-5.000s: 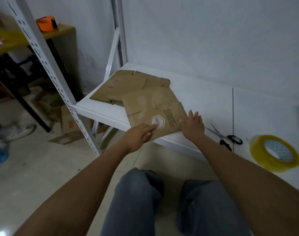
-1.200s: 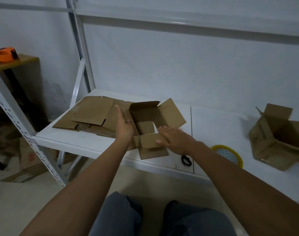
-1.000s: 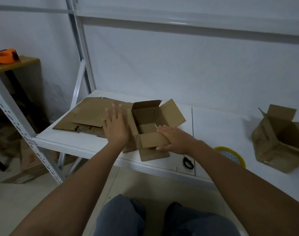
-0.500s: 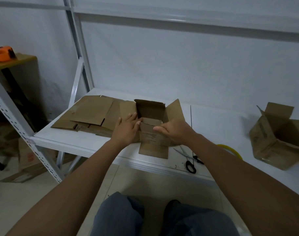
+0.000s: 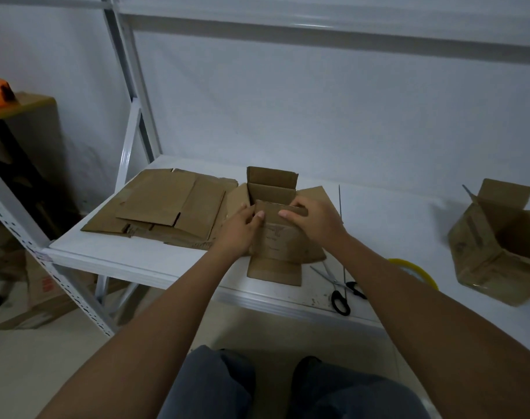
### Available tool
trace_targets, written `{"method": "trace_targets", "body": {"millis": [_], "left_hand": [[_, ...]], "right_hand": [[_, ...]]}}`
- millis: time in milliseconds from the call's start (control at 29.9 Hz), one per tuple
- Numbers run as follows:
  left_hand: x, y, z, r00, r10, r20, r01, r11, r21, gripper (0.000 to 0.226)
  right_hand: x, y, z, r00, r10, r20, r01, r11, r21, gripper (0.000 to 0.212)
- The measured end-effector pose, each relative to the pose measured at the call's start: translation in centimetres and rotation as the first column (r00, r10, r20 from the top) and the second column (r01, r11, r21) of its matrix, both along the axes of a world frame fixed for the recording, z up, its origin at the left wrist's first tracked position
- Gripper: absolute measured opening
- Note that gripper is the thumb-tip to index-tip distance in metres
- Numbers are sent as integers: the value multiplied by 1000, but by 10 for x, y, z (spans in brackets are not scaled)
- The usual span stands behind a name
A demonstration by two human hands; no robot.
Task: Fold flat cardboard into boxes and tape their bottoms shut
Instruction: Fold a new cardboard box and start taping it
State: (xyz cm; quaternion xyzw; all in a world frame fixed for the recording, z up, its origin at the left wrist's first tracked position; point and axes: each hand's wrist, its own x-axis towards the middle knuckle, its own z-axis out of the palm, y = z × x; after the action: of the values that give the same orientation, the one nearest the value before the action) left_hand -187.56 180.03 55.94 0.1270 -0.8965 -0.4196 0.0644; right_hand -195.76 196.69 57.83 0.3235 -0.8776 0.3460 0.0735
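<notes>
Head view. The half-formed cardboard box (image 5: 274, 234) stands on the white bench (image 5: 155, 261), held between both hands, with its top flaps spread outward and its near flap hanging toward the bench edge. The left hand (image 5: 239, 229) grips the box's left near corner, fingers curled round the wall and thumb on the near face. The right hand (image 5: 315, 220) grips the right near corner, fingers curled over the top edge of the near wall. Left of the left hand, just beside the box, lies a stack of flat cardboard (image 5: 164, 207). Near the right forearm lie scissors (image 5: 337, 285), and a yellow tape roll (image 5: 420, 272) shows partly from behind that forearm. Well to the right of the right hand a second open box (image 5: 496, 240) rests tilted on the bench.
</notes>
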Motion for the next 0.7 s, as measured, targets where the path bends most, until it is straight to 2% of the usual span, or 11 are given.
{"method": "trace_targets", "body": {"millis": [100,234,301,368,502,602,702], "left_hand": [[-5,5,2,999,35,-29,-35,999,3,42],[-7,12,-4,996,4,-85,-5,1000,-10,49],[-12,11,-16,996,6,-93,-6,1000,-2,61],[-14,12,-20,996,-3,-91,-6,995,-96,67],[-18,19,-21,996,25,-82,-55,920,-387,66],[-29,23,-25,996,-28,-90,-22,862,-507,63],[-35,23,-30,999,-45,-1,36,819,-573,59]], "right_hand": [[-1,3,-3,999,-42,5,43,996,-84,33],[1,1,-9,982,-186,-43,178,972,-153,55],[0,1,-19,976,-214,-25,213,976,-49,63],[-3,3,-33,974,-223,-30,225,967,119,68],[-13,2,-41,986,-144,-81,162,934,318,71],[-17,4,-39,994,-66,-82,96,892,442,71],[-24,3,-32,998,-4,-64,38,842,539,65]]}}
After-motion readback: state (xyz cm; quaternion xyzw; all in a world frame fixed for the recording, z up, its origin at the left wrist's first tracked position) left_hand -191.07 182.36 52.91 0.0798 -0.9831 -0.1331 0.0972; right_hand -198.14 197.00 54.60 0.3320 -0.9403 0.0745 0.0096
